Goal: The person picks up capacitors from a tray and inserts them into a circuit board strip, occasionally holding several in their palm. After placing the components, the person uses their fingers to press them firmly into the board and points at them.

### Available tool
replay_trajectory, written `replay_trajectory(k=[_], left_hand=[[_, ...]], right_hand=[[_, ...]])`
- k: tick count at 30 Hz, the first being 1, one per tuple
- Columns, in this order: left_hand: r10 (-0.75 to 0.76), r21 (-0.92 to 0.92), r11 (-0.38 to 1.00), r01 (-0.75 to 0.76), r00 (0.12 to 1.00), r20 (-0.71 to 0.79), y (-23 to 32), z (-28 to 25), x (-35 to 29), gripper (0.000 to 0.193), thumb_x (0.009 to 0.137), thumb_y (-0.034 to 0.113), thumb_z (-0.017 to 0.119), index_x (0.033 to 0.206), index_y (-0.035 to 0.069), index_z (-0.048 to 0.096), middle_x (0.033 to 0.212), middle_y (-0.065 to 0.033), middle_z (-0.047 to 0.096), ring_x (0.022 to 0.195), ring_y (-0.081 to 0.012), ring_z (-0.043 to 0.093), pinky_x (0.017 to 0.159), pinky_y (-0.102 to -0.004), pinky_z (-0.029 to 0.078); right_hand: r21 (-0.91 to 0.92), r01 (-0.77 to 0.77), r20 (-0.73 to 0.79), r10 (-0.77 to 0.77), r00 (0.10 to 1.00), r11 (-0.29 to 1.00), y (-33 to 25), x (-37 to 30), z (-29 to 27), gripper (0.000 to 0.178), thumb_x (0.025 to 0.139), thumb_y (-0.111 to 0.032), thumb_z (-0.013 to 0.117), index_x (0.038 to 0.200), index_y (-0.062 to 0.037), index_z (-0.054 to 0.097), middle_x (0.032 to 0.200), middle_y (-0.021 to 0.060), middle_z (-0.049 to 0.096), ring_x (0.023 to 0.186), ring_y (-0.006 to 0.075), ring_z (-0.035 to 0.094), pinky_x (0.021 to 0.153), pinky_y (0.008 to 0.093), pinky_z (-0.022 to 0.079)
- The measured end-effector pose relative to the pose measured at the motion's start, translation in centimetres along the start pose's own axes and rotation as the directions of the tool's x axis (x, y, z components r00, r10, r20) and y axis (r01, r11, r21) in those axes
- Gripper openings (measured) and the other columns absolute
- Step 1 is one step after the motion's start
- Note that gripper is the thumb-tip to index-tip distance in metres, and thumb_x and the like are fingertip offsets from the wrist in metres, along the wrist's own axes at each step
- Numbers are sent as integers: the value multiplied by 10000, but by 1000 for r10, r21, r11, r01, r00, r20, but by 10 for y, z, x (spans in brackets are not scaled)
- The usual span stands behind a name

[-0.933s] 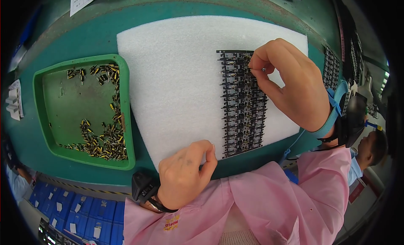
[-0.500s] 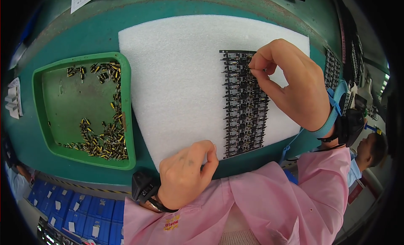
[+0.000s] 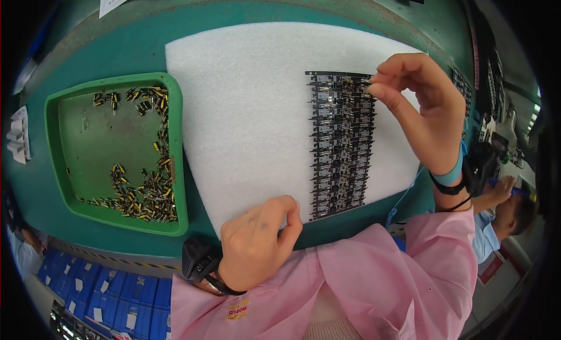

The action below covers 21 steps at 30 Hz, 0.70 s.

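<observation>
A black panel of small circuit boards (image 3: pixel 340 147) lies on a white foam sheet (image 3: pixel 245 100). At the panel's top right corner is my right hand (image 3: pixel 423 103). Its index finger is raised off the thumb, the other fingers are curled, and I see nothing between the tips. My left hand (image 3: pixel 257 240) rests at the foam's near edge, left of the panel's lower end. Its fingers are curled in, hiding whatever may be inside. Left of the foam stands a green tray (image 3: pixel 178 123) with many loose yellow-and-black capacitors (image 3: pixel 146 199), mostly along its right side and near corner.
The green tabletop (image 3: pixel 146 53) carries the foam and tray. More board panels (image 3: pixel 460 85) lie at the right edge. A blue cord (image 3: pixel 403 194) trails from my right wrist. Blue bins (image 3: pixel 123 299) stand below left, and another person (image 3: pixel 497 223) is at the far right.
My right hand has shifted right, off the panel's upper middle to its corner, and its pinch has loosened. My left hand stays in place. The person at right has raised a hand.
</observation>
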<state>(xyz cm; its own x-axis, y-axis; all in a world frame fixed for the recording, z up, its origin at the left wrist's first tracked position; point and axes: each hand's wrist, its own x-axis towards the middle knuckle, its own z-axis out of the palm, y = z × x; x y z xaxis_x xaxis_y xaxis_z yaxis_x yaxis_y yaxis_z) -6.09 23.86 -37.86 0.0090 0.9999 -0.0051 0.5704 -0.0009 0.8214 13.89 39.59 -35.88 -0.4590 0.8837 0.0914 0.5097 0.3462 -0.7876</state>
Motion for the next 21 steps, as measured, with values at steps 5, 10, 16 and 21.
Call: replay_trajectory(k=[5, 10, 16, 21], left_hand=[[20, -4, 1000, -20, 1000, -1, -1, 3, 2, 208, 709, 11, 745, 814, 97, 587, 477, 14, 318, 380, -105, 307, 383, -267, 246], [81, 5, 997, -80, 996, -47, -5, 10, 1, 272, 693, -19, 734, 934, 83, 663, 511, -7, 379, 393, -135, 349, 388, -293, 286], [167, 121, 977, -173, 984, 53, -9, 13, 0, 564, 636, 19, 677, 1185, 144, 650, 572, -1, 366, 441, -150, 409, 404, -312, 351], [152, 188, 967, -173, 981, 120, 0, 11, 5, 600, 635, -26, 660, 1206, 157, 651, 552, -10, 332, 430, -157, 384, 409, -328, 333]], right_hand=[[109, -178, 82, 169, 982, 978, 9, 3, 0, 152, 787, -65, 744, 865, -7, 627, 738, -37, 587, 611, 22, 495, 539, 175, 394], [103, -279, 132, 265, 955, 955, 9, 9, 0, 158, 771, -80, 761, 830, -9, 632, 715, -36, 577, 606, 10, 488, 536, 159, 375], [132, -336, 181, 311, 933, 932, 10, 12, -6, 173, 764, -94, 770, 825, -13, 630, 717, -36, 581, 613, 13, 498, 551, 162, 394], [132, -322, 189, 295, 937, 938, 13, 11, -10, 186, 754, -101, 780, 821, -13, 630, 724, -33, 589, 616, 17, 508, 559, 165, 407]])
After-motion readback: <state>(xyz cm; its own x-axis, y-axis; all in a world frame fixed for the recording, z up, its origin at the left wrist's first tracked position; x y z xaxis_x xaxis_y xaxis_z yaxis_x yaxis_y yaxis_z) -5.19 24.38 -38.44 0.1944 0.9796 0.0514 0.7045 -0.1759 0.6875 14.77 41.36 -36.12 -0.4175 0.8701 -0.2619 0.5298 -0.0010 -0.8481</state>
